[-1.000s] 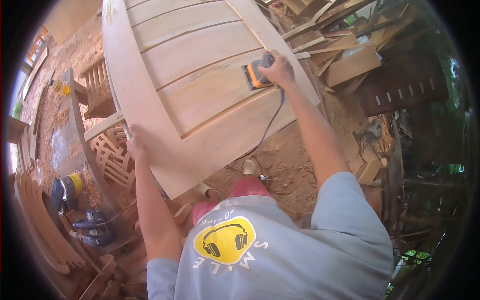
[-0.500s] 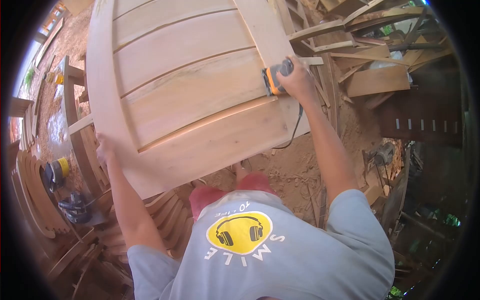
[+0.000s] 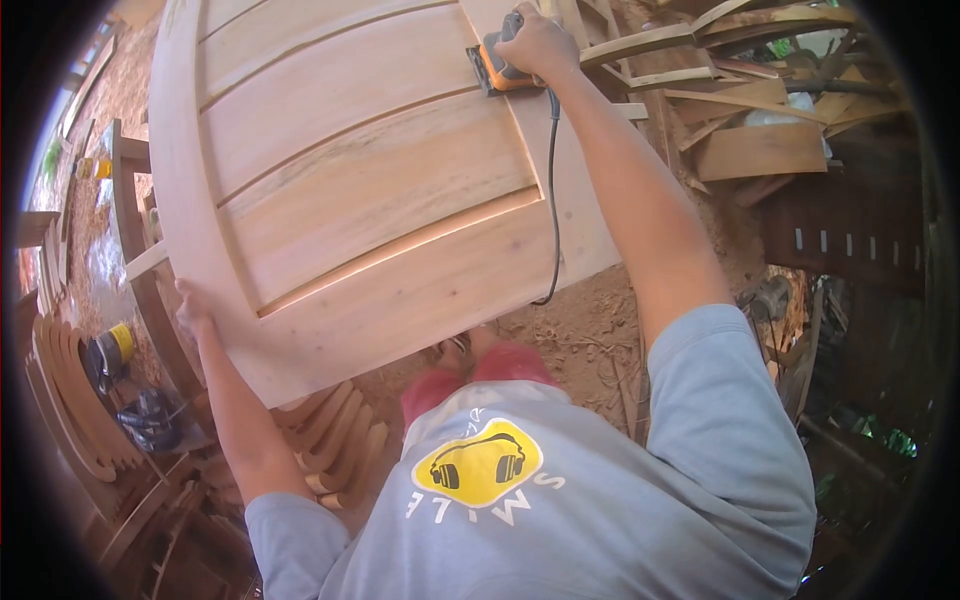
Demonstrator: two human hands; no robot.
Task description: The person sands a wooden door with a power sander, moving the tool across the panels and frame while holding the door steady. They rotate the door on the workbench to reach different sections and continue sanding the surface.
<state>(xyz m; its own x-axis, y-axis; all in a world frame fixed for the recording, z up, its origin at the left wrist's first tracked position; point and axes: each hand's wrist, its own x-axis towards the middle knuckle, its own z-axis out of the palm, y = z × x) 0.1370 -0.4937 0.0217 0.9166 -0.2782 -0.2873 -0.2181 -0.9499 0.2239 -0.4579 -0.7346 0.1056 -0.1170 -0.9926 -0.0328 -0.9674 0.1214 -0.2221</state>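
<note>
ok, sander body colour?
Orange with black, on the sander under the right hand; head view.

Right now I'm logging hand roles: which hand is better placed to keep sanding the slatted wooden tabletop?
The right hand: it already grips the orange and black electric sander on the pale slatted wooden tabletop. The left hand steadies the rim.
</note>
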